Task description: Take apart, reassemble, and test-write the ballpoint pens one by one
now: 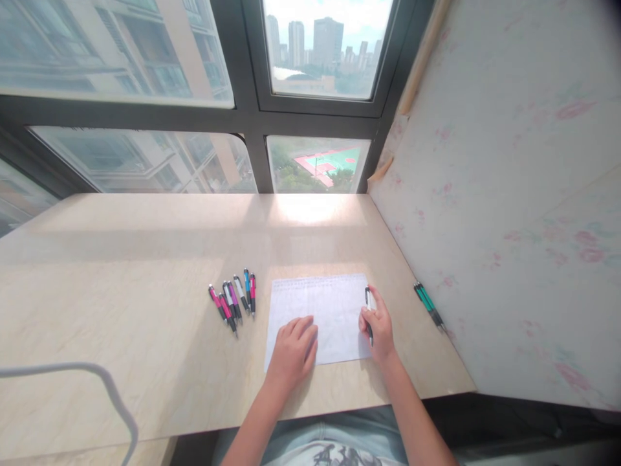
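Observation:
A white sheet of paper (334, 323) lies on the table before me, with rows of small writing along its top edge. Flat on its lower left part rests my left hand (294, 346), fingers stretched out and holding nothing. My right hand (379, 327) is at the sheet's right edge, closed around a pen (370, 303) with a white barrel and a black grip. The pen's clip end points away from me and its tip points toward me. Left of the paper lie several pens (230, 303) in pink, purple, white and blue, all with black grips.
Green pens (429, 305) lie at the table's right edge against the flowered wall (509, 213). A grey cable or tube (104, 375) curves over the lower left of the table (121, 291). Dark window frames (252, 116) stand behind the table's far edge.

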{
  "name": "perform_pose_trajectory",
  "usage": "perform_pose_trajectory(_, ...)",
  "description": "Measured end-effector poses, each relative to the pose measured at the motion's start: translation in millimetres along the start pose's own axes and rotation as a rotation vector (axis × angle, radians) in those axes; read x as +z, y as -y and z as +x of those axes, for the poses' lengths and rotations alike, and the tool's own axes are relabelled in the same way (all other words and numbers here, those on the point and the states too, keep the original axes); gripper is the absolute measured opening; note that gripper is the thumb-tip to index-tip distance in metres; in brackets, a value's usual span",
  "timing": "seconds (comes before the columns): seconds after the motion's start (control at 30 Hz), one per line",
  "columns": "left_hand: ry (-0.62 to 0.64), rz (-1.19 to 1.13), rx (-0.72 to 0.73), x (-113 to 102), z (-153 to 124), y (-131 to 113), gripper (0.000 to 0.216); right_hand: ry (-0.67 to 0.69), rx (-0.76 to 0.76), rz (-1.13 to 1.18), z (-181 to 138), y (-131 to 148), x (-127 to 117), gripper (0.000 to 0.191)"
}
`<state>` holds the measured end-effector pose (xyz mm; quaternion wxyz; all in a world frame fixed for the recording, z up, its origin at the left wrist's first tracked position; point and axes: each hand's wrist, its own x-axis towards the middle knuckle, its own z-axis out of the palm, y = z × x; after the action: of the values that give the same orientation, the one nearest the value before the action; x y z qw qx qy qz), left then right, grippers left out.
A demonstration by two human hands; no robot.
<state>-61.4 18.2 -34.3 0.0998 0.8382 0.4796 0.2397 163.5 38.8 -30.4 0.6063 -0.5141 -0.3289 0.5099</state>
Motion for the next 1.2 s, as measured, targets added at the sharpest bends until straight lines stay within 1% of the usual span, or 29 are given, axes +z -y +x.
perform_pose_trajectory(0.17,0.019,-0.004,-0.009,-2.4,1.3,-2.6,0.027,-0.012,-0.015,0.057,-1.5,1.7,-1.8,0.065)
perform_pose_trajectory(0.43,0.029,0.008,-0.009,-6.5,2.7,-7.1,0.026,-0.041,-0.05,0.084,-1.7,-1.0,-0.1,0.054)
perform_pose_trajectory(0.6,0.027,0.007,-0.007,-6.7,2.9,-7.2,0.027,-0.041,-0.062,0.09,-1.9,0.2,1.7,0.059)
perform_pose_trajectory(0.87,0.04,0.012,-0.007,-5.6,3.0,-6.3,0.027,-0.055,-0.025,0.097,-1.6,-1.0,0.1,0.052)
perform_pose_trajectory(1.0,0.012,0.009,0.008,-5.5,3.3,-6.3,0.027,-0.07,-0.053,0.104,-1.5,-0.9,1.4,0.058)
perform_pose_trajectory(1.1,0.017,0.01,0.003,-5.6,3.4,-6.4,0.027,-0.066,-0.065,0.111,-1.1,1.1,2.9,0.063)
perform_pose_trajectory(1.2,0.03,0.012,-0.002,-5.5,3.3,-5.9,0.026,-0.059,-0.043,0.144,0.7,2.6,3.2,0.061)
